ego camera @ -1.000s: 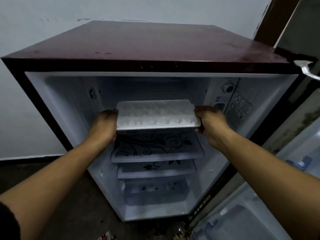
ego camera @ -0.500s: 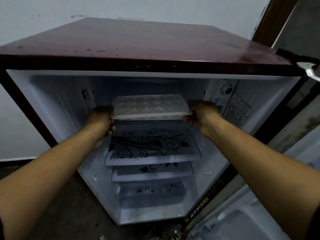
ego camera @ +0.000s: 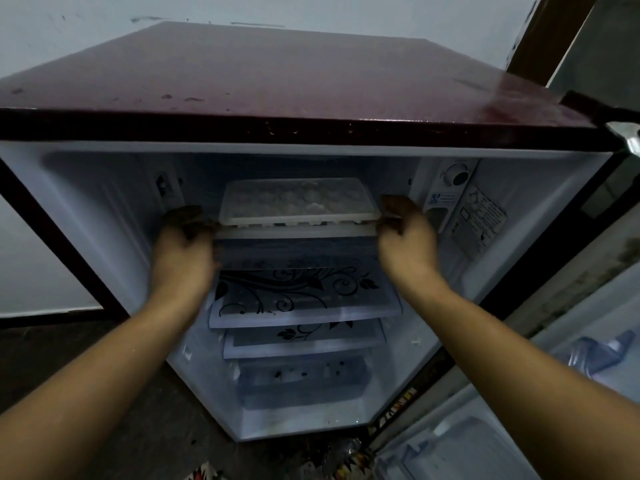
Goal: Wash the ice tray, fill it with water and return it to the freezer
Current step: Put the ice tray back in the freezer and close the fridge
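- Ice tray (ego camera: pixel 299 202): white, translucent plastic, level, long side facing the viewer. It sits high in the open refrigerator (ego camera: pixel 277 74), at 12 o'clock of the cabinet opening. Its underside is on or just above a white ledge (ego camera: pixel 294 233); contact cannot be confirmed. The contents of the cells are blurred.
- Left hand (ego camera: pixel 183 251): at 9 o'clock of the tray, with the back of the hand toward the camera. The fingers curl round the tray's left short end and grip it.
- Right hand (ego camera: pixel 405 244): at 3 o'clock of the tray. Thumb and fingers are closed on the near right corner, pinching the rim.
- Refrigerator: maroon top panel with scattered spots, white inner liner, door (ego camera: pixel 485 452) swung open toward 4 o'clock.
- Upper shelf (ego camera: pixel 304 292): clear with a black floral scroll print, at 6 o'clock of the tray, below both hands.
- Lower shelf (ego camera: pixel 304 336): same print, directly beneath the upper one.
- Drawer (ego camera: pixel 301 379): translucent, lowest in the cabinet, at 6 o'clock of the shelves.
- Dial (ego camera: pixel 459 174): round, on the right inner wall, at 2 o'clock of the right hand.
- Printed label (ego camera: pixel 479 220): on the same wall, at 3 o'clock of the right hand; text unreadable.
- Plastic bottle (ego camera: pixel 599 355): pale blue, in a door rack, at 4 o'clock of the view.
- Wall (ego camera: pixel 86 15): pale, behind the refrigerator, at 11 o'clock.
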{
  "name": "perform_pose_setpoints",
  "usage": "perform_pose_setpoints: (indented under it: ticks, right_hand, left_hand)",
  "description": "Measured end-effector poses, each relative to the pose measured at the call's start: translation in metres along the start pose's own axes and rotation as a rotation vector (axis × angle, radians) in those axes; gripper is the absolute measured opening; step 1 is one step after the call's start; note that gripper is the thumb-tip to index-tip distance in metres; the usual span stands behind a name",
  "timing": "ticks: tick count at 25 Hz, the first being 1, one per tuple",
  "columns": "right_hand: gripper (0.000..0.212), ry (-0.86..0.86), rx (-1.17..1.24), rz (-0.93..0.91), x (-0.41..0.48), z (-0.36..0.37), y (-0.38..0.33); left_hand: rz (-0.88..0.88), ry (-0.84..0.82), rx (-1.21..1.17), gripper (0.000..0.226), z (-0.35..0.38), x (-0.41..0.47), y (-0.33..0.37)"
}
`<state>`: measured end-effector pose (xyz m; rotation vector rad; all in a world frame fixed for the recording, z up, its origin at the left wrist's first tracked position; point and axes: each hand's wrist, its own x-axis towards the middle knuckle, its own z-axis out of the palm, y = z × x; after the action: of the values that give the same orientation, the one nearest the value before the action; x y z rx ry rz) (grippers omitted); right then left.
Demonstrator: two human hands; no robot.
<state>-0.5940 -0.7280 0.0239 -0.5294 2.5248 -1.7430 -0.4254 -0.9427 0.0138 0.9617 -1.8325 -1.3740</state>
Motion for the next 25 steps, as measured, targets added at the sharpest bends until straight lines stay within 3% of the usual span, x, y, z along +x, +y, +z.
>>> perform_pose_setpoints:
  ticks: [3, 5, 14, 25]
  right_hand:
    - [0.053, -0.054, -0.386, -0.299, -0.024, 0.005, 0.007]
    - [0.062, -0.103, -0.551, -0.374, -0.028, 0.008, 0.014]
    - [0.072, -0.214, -0.923, -0.419, -0.003, 0.019, 0.023]
    - [0.077, -0.419, -1.084, -0.312, 0.005, 0.02, 0.002]
  left_hand:
    - [0.476, -0.058, 0.505, 0.043, 0.004, -0.026, -0.018]
    - [0.594, -0.136, 0.665, 0.055, 0.011, -0.031, -0.024]
    - [0.676, -0.18, 0.977, 0.084, 0.016, 0.006, -0.032]
    - [0.622, -0.295, 0.989, 0.102, 0.014, 0.02, -0.019]
